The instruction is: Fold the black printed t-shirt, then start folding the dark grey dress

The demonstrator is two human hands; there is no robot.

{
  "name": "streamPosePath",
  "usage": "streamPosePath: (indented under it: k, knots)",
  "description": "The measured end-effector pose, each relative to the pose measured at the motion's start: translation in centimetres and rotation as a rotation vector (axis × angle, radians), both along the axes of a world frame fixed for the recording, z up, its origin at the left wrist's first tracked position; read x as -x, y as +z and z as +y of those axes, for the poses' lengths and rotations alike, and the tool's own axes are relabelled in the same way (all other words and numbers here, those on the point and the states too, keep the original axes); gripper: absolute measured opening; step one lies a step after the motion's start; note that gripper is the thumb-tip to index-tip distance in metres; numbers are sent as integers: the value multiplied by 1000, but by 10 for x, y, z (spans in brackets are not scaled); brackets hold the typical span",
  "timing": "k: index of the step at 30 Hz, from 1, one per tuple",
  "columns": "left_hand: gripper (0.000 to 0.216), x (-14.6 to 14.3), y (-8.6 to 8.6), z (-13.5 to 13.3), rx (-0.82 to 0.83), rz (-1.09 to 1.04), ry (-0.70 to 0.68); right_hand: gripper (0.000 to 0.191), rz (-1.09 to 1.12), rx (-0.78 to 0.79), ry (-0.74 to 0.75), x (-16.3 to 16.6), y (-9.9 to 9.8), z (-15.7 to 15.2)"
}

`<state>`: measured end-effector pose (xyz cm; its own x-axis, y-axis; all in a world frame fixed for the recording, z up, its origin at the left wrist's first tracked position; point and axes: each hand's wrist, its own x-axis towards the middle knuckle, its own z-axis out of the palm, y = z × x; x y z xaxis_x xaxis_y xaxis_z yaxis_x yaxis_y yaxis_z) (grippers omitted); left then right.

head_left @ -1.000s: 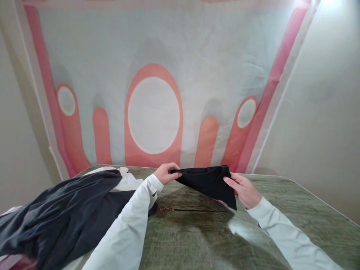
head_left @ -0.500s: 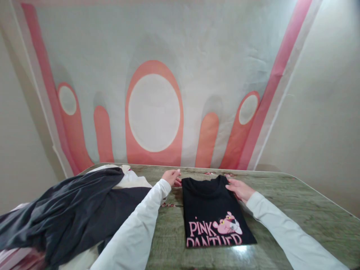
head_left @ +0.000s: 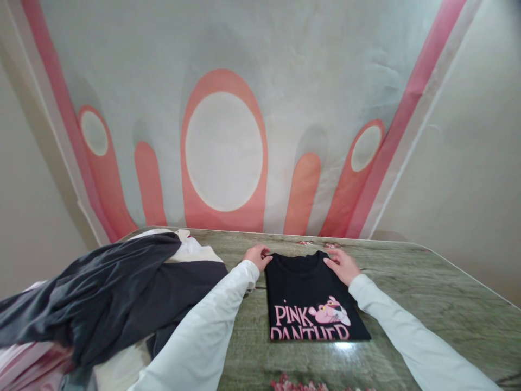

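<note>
A black T-shirt point(head_left: 301, 290) lies folded into a neat, nearly rectangular shape on the wood-patterned table point(head_left: 423, 304). Its neckline faces away from me, and pink lettering with a pink cartoon panther head shows on the lower front. My left hand point(head_left: 258, 257) is closed at the far left corner by the shoulder, thumb and fingers pinching the edge. At the far right corner, my right hand point(head_left: 342, 265) grips the cloth between thumb and fingers. Both forearms are in white sleeves.
To the left, a loose heap holds a dark grey garment point(head_left: 122, 298), a white one point(head_left: 195, 251) and pink cloth point(head_left: 35, 366). The table's far edge point(head_left: 228, 232) runs along a wall panel point(head_left: 280, 54) with coral and white shapes. Flower prints point(head_left: 299, 384) mark the tabletop.
My left hand has moved right, from beside the T-shirt onto its corner. My right hand has shifted slightly left and up along the other corner. The view has tilted downward a little.
</note>
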<state>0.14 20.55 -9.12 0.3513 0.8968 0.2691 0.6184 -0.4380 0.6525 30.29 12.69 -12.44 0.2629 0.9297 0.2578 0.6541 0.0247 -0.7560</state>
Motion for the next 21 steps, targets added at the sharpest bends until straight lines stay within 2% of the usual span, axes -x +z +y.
streamPosePath:
  k: [3,7,13,17,21]
  knots:
    - [10,0,2,-1,-82,60,-11,34,-149,-40,-36,3,2,-1]
    - [18,-2,11,-7,-174,101,-39,31,-249,-71,-100,11,7,-5]
    - [22,-16,37,-32,-336,290,-222,30,-302,-46,-126,8,7,-6]
    - [29,-31,46,-52,-305,327,-409,32,-365,-34,-108,-1,11,-5]
    - [44,-42,35,-76,-233,428,-506,42,-531,-114,3,9,20,-12]
